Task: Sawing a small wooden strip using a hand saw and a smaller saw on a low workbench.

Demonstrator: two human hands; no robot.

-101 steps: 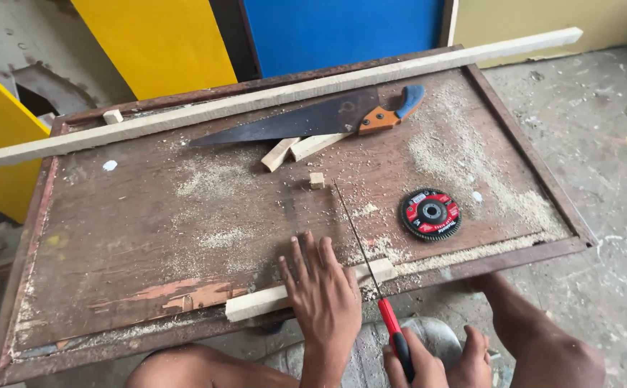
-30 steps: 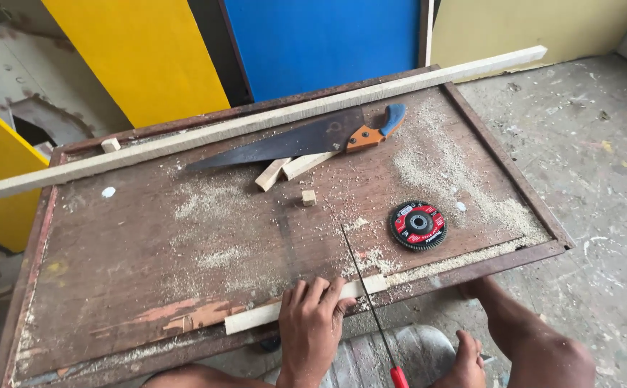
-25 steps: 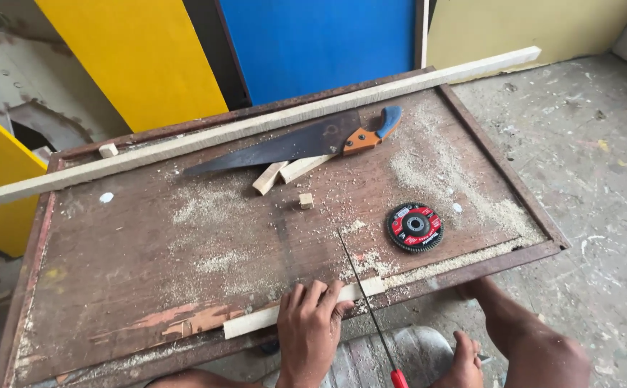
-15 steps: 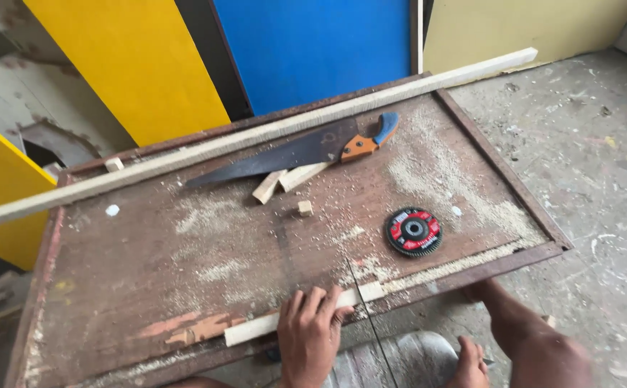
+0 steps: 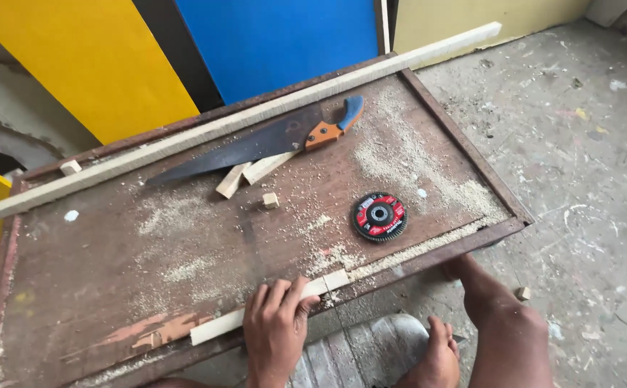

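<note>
A brown worn tabletop is dusted with pale sawdust. A dark-bladed handsaw with an orange-and-blue handle is seen far; a red-and-black disc right. Yellow and blue panels are seen beyond.
</note>
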